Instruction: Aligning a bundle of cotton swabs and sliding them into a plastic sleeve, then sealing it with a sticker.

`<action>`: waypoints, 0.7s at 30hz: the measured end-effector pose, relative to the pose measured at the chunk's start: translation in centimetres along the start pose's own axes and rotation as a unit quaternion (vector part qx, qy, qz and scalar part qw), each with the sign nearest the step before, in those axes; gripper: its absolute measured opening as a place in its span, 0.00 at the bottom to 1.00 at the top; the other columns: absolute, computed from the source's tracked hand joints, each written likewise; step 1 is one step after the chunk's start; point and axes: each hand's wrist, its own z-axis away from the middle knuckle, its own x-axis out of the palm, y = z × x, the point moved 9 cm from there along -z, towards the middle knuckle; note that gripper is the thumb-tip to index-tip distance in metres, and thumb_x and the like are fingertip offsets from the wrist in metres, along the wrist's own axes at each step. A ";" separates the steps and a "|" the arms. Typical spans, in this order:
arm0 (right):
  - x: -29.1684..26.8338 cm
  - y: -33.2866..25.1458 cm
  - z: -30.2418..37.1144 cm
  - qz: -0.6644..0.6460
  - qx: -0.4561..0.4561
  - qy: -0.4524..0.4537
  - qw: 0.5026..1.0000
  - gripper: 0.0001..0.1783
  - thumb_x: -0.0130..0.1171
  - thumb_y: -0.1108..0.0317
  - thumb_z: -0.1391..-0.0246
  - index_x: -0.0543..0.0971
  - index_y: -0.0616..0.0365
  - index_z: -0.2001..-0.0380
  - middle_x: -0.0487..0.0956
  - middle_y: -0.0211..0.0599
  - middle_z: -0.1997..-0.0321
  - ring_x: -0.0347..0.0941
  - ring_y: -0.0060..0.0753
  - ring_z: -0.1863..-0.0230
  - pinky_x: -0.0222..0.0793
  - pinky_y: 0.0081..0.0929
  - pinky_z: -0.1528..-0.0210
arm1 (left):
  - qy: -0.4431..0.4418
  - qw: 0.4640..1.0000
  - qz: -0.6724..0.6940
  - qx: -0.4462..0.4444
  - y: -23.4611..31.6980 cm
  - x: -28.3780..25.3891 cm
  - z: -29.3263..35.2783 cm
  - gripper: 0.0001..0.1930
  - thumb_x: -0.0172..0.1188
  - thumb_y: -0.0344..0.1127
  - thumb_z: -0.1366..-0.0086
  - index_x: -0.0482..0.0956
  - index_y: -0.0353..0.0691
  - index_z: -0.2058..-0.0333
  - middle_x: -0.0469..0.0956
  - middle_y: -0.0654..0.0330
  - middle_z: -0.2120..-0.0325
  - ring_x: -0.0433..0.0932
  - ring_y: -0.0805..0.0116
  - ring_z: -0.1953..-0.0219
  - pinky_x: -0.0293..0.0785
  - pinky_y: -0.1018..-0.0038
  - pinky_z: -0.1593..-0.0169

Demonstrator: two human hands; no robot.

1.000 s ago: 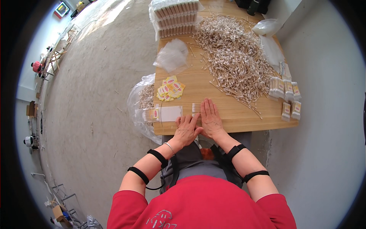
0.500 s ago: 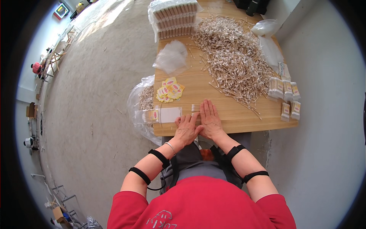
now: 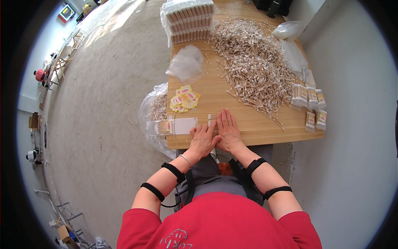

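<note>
My right hand (image 3: 229, 132) lies flat near the table's front edge, fingers straight and together, partly over a small row of cotton swabs (image 3: 212, 117). Close beside it, my left hand (image 3: 202, 141) rests with fingers extended and slightly bent, its fingertips touching the same swabs. Both palms hide how far the row reaches. Just left of my left hand is a white card (image 3: 185, 126). A clear packet of swabs with a yellow label (image 3: 164, 126) sits at the card's left end, by the table edge.
A large heap of loose swabs (image 3: 257, 62) covers the table's right and far side. Yellow labels (image 3: 185, 98), clear bags (image 3: 185, 63) and stacked bundles (image 3: 190, 20) line the left. Filled packets (image 3: 316, 108) lie at the right edge. A plastic sack (image 3: 154, 108) hangs beside the table.
My left fingers have shifted very slightly against the row, so a little more of the swab tips shows. My right hand stays nearly still.
</note>
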 end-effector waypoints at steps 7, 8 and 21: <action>-0.1 0.0 0.0 0.003 -0.002 0.000 1.000 0.58 0.60 0.47 0.64 0.49 0.71 0.36 0.46 0.58 0.30 0.38 0.55 0.27 0.34 0.44 0.28 | -0.013 1.000 -0.004 0.010 0.1 0.0 0.2 0.32 0.51 0.53 0.37 0.61 0.43 0.39 0.69 0.53 0.60 0.66 0.56 0.55 0.51 0.59 0.50; -0.1 0.0 0.0 0.003 -0.002 0.000 1.000 0.58 0.60 0.47 0.64 0.49 0.71 0.36 0.46 0.58 0.30 0.38 0.55 0.27 0.34 0.44 0.28 | -0.013 1.000 -0.004 0.010 0.0 0.1 0.2 0.32 0.51 0.53 0.37 0.61 0.43 0.39 0.69 0.53 0.60 0.66 0.56 0.55 0.51 0.59 0.50; -0.3 0.1 0.0 -0.012 0.000 0.032 0.999 0.50 0.54 0.52 0.58 0.50 0.71 0.36 0.47 0.58 0.30 0.40 0.55 0.28 0.35 0.45 0.29 | 0.013 0.999 0.043 -0.002 0.0 -0.6 -0.7 0.28 0.51 0.52 0.36 0.63 0.41 0.43 0.74 0.50 0.59 0.70 0.54 0.55 0.52 0.60 0.49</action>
